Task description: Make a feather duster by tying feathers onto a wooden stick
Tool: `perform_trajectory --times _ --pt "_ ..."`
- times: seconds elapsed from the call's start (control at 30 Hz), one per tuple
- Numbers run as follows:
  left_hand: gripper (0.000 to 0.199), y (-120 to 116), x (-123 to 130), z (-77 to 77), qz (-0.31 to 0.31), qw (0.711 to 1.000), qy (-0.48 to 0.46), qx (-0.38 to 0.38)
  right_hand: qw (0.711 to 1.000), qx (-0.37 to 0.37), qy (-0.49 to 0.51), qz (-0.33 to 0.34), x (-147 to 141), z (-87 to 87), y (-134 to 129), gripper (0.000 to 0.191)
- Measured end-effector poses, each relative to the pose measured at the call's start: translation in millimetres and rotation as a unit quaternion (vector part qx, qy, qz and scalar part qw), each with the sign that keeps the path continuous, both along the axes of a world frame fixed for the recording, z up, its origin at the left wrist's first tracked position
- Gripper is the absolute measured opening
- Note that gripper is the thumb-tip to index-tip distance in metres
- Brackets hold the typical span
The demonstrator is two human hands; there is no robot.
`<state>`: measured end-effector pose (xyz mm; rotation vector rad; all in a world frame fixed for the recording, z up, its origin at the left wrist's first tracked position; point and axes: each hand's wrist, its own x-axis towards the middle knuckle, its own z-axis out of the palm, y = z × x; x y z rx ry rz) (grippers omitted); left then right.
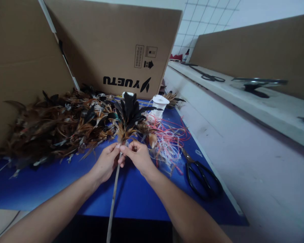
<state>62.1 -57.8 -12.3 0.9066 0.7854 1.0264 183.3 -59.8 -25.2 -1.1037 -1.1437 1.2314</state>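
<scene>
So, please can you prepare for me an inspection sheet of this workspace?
Surface: blue tabletop, partly covered.
Work items: thin stick with black and brown feathers at its upper end.
Clutter: loose feather pile on the left; tangled pink and white strings on the right, beside a white spool; black-handled scissors nearer the person.
Hands: left hand and right hand meet at the stick, just below the feathers.
Cables: nothing certain seen.
Surroundings: cardboard panel printed YUETU, upside down; ledge at right; tiled wall beyond.

Scissors (204, 179) right of feathered stick (115, 184)
</scene>
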Motion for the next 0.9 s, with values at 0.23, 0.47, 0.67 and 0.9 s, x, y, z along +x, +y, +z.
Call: perform_trajectory --times 0.23,0.47,0.67,0.9 --pt "0.024 0.6 -1.4 -2.6 -0.001 1.0 0.016 0.009 0.994 0.031 -0.087 -0.055 1.7 -2.5 1.9 0.031" --pt "0.025 0.4 -1.9 -2.6 0.0 1.0 0.024 0.014 0.992 0.046 -0.096 -0.067 3.1 1.5 3.0 0.026" --pt "0.024 1.6 -2.6 1.2 0.006 1.0 0.01 0.002 0.975 0.09 -0.187 -0.084 4.4 10.1 -2.1 0.024" --pt "0.025 3.0 -4.4 5.0 0.014 1.0 -0.017 -0.01 0.953 0.146 -0.251 -0.083 5.7 18.7 -6.0 0.022"
